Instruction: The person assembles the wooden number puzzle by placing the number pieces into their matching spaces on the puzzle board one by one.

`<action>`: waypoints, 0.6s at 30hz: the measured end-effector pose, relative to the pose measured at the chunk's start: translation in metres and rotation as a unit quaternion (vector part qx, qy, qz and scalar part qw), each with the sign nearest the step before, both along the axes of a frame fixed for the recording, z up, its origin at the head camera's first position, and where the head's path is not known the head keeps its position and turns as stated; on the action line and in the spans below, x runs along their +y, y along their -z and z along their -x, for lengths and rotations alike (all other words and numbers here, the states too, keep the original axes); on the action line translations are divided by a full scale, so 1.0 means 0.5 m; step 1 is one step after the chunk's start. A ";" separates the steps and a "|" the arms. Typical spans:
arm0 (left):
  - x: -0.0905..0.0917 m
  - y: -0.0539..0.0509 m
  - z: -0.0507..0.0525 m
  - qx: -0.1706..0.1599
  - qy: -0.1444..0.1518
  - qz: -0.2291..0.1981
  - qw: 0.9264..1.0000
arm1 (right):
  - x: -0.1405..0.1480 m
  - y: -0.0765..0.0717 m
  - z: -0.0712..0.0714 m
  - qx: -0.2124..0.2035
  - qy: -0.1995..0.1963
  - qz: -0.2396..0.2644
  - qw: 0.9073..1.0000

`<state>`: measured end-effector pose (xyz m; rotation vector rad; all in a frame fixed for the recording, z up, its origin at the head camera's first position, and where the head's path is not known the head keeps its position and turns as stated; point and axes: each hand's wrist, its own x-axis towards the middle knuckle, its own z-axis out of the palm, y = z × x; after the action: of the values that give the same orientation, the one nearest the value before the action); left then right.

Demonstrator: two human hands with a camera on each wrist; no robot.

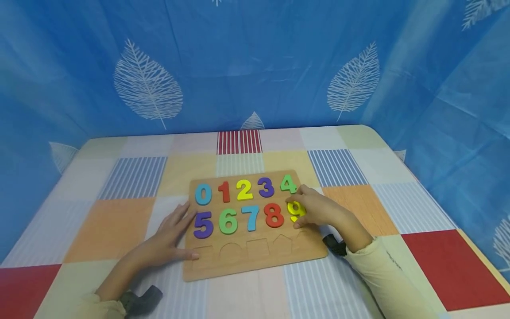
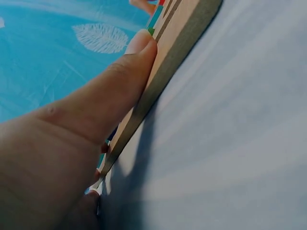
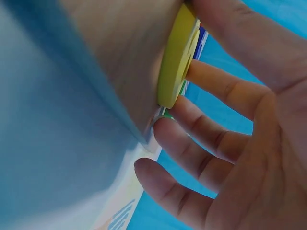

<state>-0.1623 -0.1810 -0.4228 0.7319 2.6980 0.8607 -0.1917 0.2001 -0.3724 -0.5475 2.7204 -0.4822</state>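
Note:
A wooden number puzzle board (image 1: pixel 255 266) lies on the table, carrying colourful number pieces 0 to 9 in two rows. My right hand (image 1: pixel 318 208) is at the board's right side and pinches the yellow number 9 (image 1: pixel 296 208) between thumb and fingers. In the right wrist view the yellow 9 (image 3: pixel 175 62) sits against the board, the other fingers spread beside it. Along the left edge rests my left hand (image 1: pixel 169 239), its fingers extended near the purple 5 (image 1: pixel 203 225). Its thumb (image 2: pixel 129 67) presses on the board's edge in the left wrist view.
Shallow shape recesses (image 1: pixel 256 249) run along the board's near side. A patchwork cloth (image 1: pixel 358 274) covers the table. Behind and beside it hangs a blue curtain (image 1: pixel 255 66) with white leaves. Dark straps (image 1: pixel 334 245) are around both wrists, close to the tabletop.

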 end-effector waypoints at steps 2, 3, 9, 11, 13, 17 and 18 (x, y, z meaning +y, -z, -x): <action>-0.001 0.007 0.003 -0.005 -0.001 -0.002 1.000 | 0.000 0.008 0.003 -0.005 0.000 0.005 1.000; -0.002 0.010 0.004 -0.008 -0.001 -0.004 1.000 | 0.000 0.013 0.003 -0.009 0.001 0.008 1.000; -0.010 0.013 0.012 -0.013 0.012 -0.007 1.000 | 0.002 0.033 0.005 -0.022 -0.008 0.026 0.999; -0.010 0.014 0.015 -0.016 0.019 -0.004 1.000 | 0.008 0.036 0.005 -0.022 -0.016 0.028 0.999; -0.007 0.013 0.020 -0.021 0.026 0.001 0.999 | 0.016 0.037 0.008 -0.023 -0.027 0.031 0.999; 0.004 0.004 0.035 -0.022 0.044 0.034 0.998 | 0.043 0.027 0.015 -0.034 -0.024 0.042 0.998; 0.008 -0.001 0.040 -0.020 0.051 0.047 0.997 | 0.051 0.022 0.015 -0.031 -0.016 0.045 0.998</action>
<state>-0.1823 -0.1771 -0.4222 0.8145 2.6210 0.7114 -0.1994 0.2257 -0.3832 -0.5868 2.6368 -0.6058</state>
